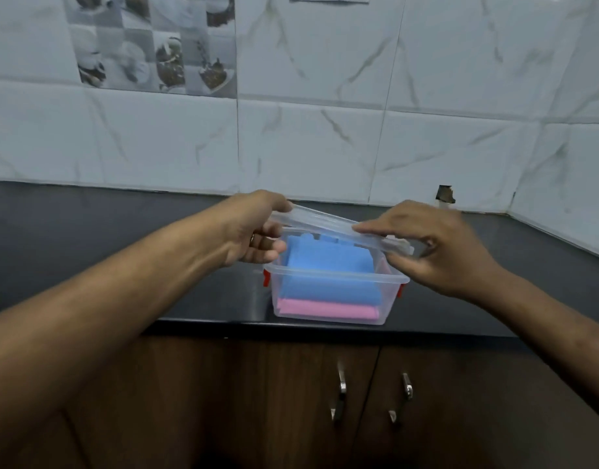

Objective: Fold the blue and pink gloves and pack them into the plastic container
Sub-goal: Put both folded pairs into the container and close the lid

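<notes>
- Nearest me, at 6 o'clock, I see brown cabinet doors (291,401) with two metal handles (341,394) below the dark surface (88,231).
- On the surface's front edge sits the clear plastic container (328,299), with red latches (266,278) on its sides.
- Inside, the folded blue gloves (328,272) lie on top of the folded pink gloves (328,310).
- My left hand (257,228), at 9 o'clock of the container, pinches the clear lid (331,225) by its left end.
- My right hand (436,248), at 3 o'clock, grips the lid's right end; the lid tilts above the opening.
- Farthest, at 12 o'clock, a marbled tiled wall (325,130).
</notes>
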